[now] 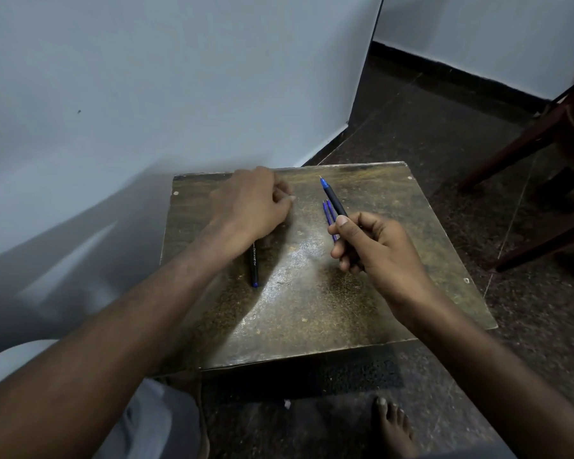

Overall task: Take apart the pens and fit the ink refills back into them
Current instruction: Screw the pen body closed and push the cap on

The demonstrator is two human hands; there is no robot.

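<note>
On the small table (411,293), the right hand (375,243) pinches a pen (334,197) over two refills (329,217), the curled left hand (252,202) covers another pen (254,266) near the far edge, and the near half lies bare.

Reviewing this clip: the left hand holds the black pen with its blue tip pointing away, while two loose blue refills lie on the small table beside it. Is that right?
Not quite. In the head view it is the right hand that holds the black pen, its blue tip pointing away. The left hand rests closed on the table. The two blue refills do lie on the table beside the held pen.
</note>
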